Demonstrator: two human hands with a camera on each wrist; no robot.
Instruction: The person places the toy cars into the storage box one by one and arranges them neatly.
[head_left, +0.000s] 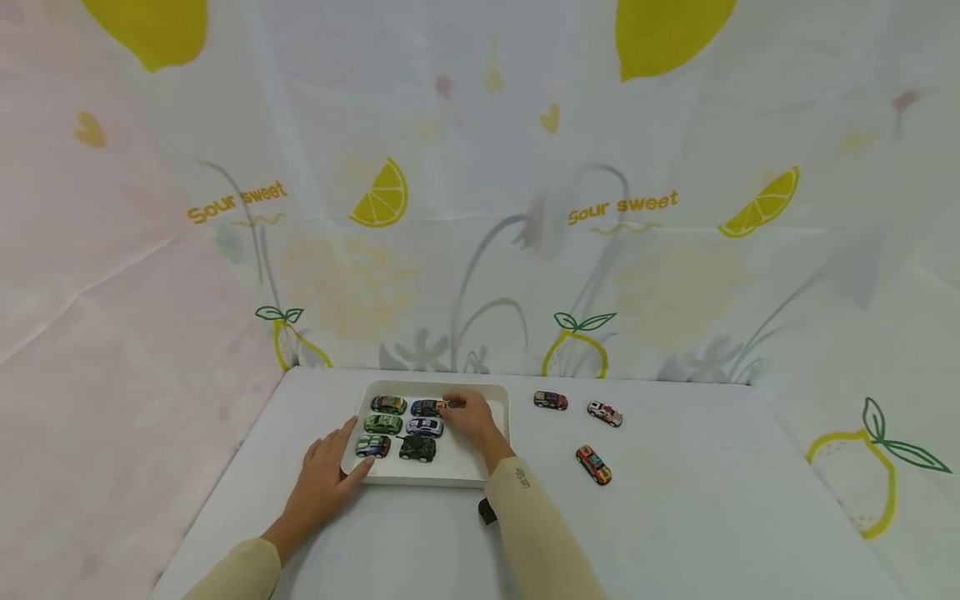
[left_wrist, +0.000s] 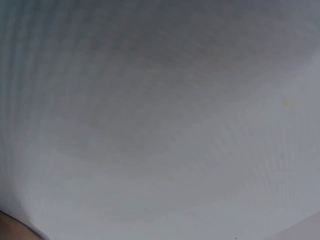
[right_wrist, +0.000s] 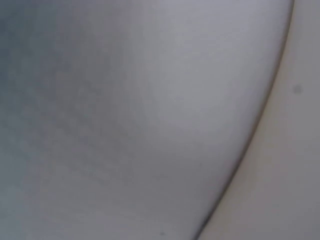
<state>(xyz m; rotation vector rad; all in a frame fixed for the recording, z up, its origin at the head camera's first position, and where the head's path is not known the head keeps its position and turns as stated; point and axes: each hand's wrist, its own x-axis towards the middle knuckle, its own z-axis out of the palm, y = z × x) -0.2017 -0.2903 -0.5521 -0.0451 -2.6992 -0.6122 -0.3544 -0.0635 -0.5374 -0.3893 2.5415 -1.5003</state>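
A white tray (head_left: 465, 473) holds several toy cars in two columns. My right hand (head_left: 472, 417) reaches over the tray from the right, with its fingertips pinching the right end of a dark blue toy car (head_left: 426, 407) in the far row. Below that car are a white and purple toy car (head_left: 424, 427) and a dark green toy tank (head_left: 417, 448). The left column has green toy cars (head_left: 383, 424) and a multicoloured one (head_left: 372, 446). At the tray's near left corner rests my left hand (head_left: 327, 472), fingers extended along the side. Neither wrist view shows the toys.
Right of the tray lie a dark red toy car (head_left: 551, 400), a white and red one (head_left: 604, 413) and an orange-red one (head_left: 593, 465). A small black object (head_left: 487, 511) sits partly behind the right sleeve. A lemon-print cloth (head_left: 465, 283) rises behind the white table (head_left: 697, 500).
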